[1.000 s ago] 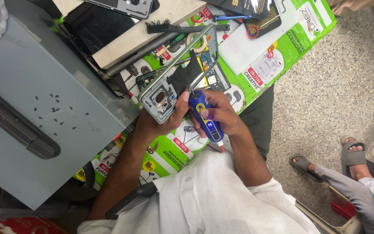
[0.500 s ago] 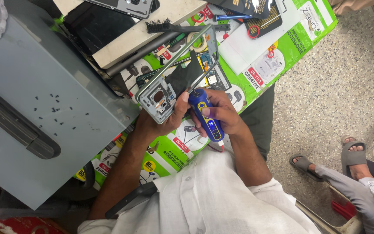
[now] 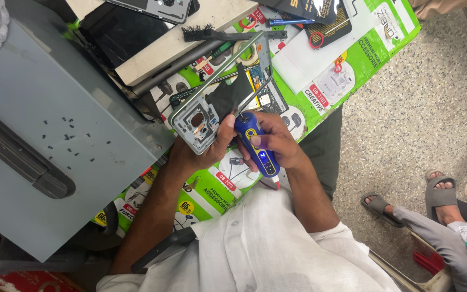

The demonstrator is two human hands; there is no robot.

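The left hand [image 3: 204,151] is gripping the lower end of a grey phone frame [image 3: 212,103], thumb pressing near its camera cutout, holding it over the green printed mat [image 3: 385,48]. The right hand [image 3: 277,143] is wrapping closed around a blue electric screwdriver [image 3: 256,145], tip touching the opened phone [image 3: 255,92] by the frame. Small black screws [image 3: 68,138] are lying scattered on the grey box lid [image 3: 44,108] to the left. A black brush [image 3: 212,33] is sitting above.
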